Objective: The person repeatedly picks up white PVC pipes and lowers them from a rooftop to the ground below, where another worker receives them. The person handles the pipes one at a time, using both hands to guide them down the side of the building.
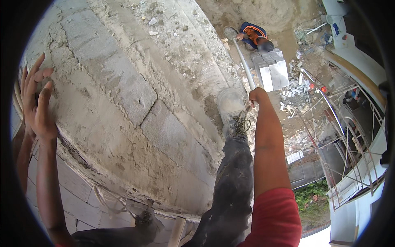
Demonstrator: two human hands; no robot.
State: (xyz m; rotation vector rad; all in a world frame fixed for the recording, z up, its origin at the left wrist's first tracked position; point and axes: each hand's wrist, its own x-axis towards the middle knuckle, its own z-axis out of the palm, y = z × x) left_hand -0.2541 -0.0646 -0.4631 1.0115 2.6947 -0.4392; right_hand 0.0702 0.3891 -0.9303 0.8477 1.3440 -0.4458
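Observation:
My right hand [258, 95] is closed round the near end of a long white pole [245, 66], right of my dusty boot [230, 103]. The pole slants away below to a person [256, 35] in dark and orange clothing, whose hand is at its far end. At the far left my left hand [41, 103] is raised with fingers apart, beside the edge of a rough grey block wall [115, 119]. Whether its palm touches the wall, I cannot tell. Another forearm [21, 144] shows behind my left wrist, partly hidden.
A stack of pale blocks [271, 70] stands by the person below, with rubble [296, 92] around it. Metal scaffolding [345, 136] rises at the right. A mortar-strewn ledge [177, 41] runs along the wall. My other foot [146, 220] is below the wall's near edge.

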